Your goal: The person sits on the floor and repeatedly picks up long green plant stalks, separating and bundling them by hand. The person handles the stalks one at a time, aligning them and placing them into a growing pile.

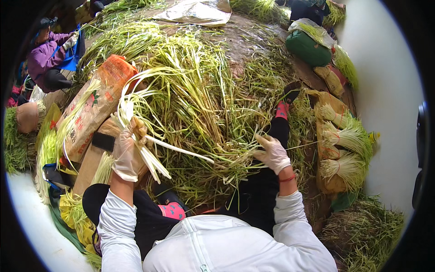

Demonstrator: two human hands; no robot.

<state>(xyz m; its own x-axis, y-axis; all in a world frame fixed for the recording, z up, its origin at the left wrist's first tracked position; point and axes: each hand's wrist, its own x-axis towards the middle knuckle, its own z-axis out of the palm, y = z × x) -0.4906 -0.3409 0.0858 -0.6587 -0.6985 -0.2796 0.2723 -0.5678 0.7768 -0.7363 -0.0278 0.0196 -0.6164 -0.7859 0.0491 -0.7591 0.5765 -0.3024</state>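
My left hand [127, 149], in a thin translucent glove, is closed round a small bunch of pale garlic chives [126, 107]; the white stalk ends stick out below it and the leaves curl over its top. One long white stalk reaches from beside that hand toward the middle. My right hand [272, 153], gloved too, has its fingers spread at the edge of the loose leaves and debris; a few thin strands pass by its fingertips, and whether it pinches any I cannot tell. A large heap of green and yellowish leaves [190, 85] lies in front of me.
Printed sacks [102, 102] with loose chives stand at the left. Red-tied chive bundles [343, 136] lie on a yellow sack at the right. My legs flank the heap. A person in purple [47, 57] sits at the upper left, another person [307, 12] is at the upper right.
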